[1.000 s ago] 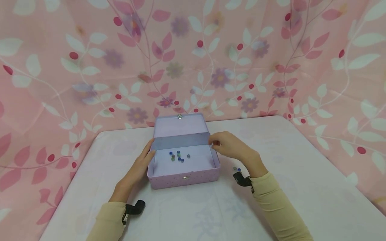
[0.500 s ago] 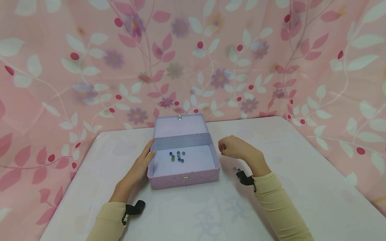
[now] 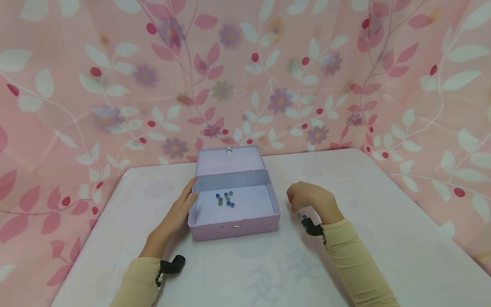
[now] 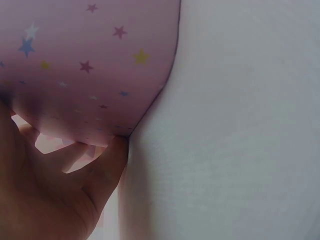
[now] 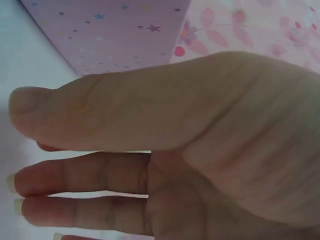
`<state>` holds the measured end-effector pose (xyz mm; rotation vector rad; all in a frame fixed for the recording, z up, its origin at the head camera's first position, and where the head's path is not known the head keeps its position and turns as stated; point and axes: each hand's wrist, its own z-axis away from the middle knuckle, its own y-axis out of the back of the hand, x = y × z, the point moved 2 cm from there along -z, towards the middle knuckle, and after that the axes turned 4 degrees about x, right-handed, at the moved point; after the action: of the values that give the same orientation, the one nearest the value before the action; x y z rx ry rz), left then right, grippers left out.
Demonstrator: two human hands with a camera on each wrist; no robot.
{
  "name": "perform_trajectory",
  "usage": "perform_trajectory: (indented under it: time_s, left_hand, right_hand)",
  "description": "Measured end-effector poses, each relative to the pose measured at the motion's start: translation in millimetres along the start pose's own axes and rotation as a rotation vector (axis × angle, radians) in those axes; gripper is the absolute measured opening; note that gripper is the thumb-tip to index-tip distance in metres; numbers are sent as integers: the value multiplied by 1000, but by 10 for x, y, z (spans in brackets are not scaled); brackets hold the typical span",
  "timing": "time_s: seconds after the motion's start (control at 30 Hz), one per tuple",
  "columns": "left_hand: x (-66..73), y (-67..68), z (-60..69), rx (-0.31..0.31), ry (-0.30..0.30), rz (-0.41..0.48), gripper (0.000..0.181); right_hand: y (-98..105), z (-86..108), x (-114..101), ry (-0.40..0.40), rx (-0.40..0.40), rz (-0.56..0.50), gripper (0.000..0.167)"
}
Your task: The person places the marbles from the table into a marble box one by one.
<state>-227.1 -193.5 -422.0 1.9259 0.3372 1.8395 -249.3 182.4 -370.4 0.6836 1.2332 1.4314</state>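
Note:
In the head view an open lilac tin box with a star pattern stands on the table, its lid tipped back. Several glass marbles, blue and greenish, lie on its floor. My left hand holds the box's left side, thumb at the rim; the left wrist view shows its fingers against the starred wall. To the right of the box, my right hand is low over the table, beside a few small marbles. Its visible fingers are straight; the thumb covers the index finger, and no marble shows there.
A white cloth covers the table. Behind it and along both sides hangs a pink floral curtain. Black wrist cameras sit near the left cuff and the right cuff.
My right hand has moved away from the box's right wall, rightward and down towards the table. One marble inside the box has rolled left and back to the others. My left hand stays put.

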Motion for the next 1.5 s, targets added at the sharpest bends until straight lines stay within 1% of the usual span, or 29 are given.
perform_trajectory:
  time_s: [0.07, 0.17, 0.2, 0.27, 0.43, 0.47, 0.53, 0.6, 0.67, 0.73, 0.83, 0.93, 1.07, 1.2, 1.3, 1.4, 1.5]
  left_hand:
    - [103, 12, 50, -5, 6, 3, 58]
    - [237, 21, 121, -10, 6, -2, 58]
    - [249, 22, 128, -10, 8, -1, 58]
    - [232, 19, 122, -7, 9, -7, 58]
    - [214, 16, 116, -6, 20, -20, 58]
    - [236, 22, 126, -8, 24, -18, 59]
    - [176, 15, 94, -7, 26, -15, 58]
    - [87, 7, 49, -2, 25, -12, 58]
    - [-11, -2, 3, 7, 18, -14, 57]
    - [-97, -13, -32, 19, 4, -24, 57]
    - [-164, -22, -59, 31, -16, -41, 59]
    - [-182, -27, -66, 34, -26, -47, 60]
    - [-181, -28, -67, 33, -29, -46, 60]
    - [-183, -26, -70, 34, -25, -50, 60]
    - [-169, -22, -66, 28, -17, -50, 59]
    - [-102, -9, -41, 16, -9, -32, 58]
    - [27, 16, 17, 3, -8, -23, 58]
  right_hand:
    - [-35, -11, 4, -36, -22, 10, 12]
    - [-87, -21, 5, -77, -33, 24, 18]
    - [-101, -22, 2, -81, -30, 28, 20]
    - [-118, -23, -9, -79, -17, 26, 21]
    - [-130, -18, -27, -57, 3, -26, 18]
    - [-129, -17, -25, -61, 4, -27, 18]
    - [-123, -8, -22, -77, 5, -5, 18]
    - [-120, -2, -17, -107, 0, 31, 20]
    - [-115, 5, -17, -134, -7, 68, 21]
    - [-112, 10, -19, -149, -16, 83, 19]
    - [-113, 9, -24, -161, -24, 69, 17]
    - [-126, -2, -14, -166, -23, 48, 18]
    - [-149, -38, 14, -149, -14, 46, 19]
    - [-152, -80, 40, -104, 8, 42, 22]
    - [-127, -100, 46, -55, 45, 33, 20]
    - [-93, -105, 38, -6, 82, 25, 17]
    - [-66, -107, 32, 26, 107, 17, 16]
